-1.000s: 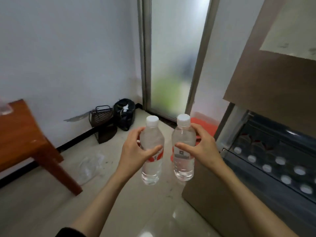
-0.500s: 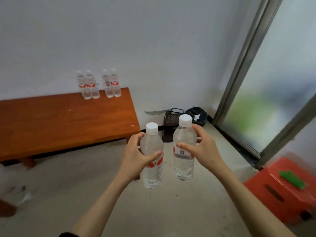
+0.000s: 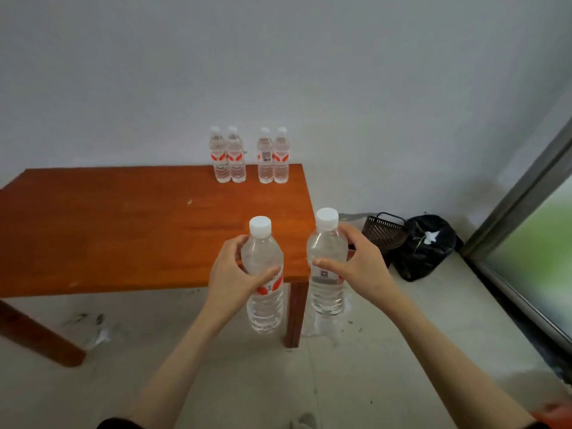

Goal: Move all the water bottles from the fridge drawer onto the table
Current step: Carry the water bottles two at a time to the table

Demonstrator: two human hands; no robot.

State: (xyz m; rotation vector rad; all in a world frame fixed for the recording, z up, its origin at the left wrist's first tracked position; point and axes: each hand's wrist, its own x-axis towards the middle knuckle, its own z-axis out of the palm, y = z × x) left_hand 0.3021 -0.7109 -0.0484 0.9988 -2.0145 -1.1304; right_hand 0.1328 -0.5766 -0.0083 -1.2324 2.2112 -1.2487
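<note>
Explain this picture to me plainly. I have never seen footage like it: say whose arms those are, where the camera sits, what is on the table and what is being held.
There is no machine here. The arms belong to a person, and the single camera sits on that person's head, looking forward and down, so you see what they see.

The left hand holds one clear water bottle upright, fingers wrapped around its middle. The right hand holds a second bottle the same way. Both have white caps.

Ahead stands a wooden table against a pale wall. Four more bottles stand upright at its far right edge, in two pairs.

On the floor to the right sit a dark basket and a black bag, beside a frosted glass door.
</note>
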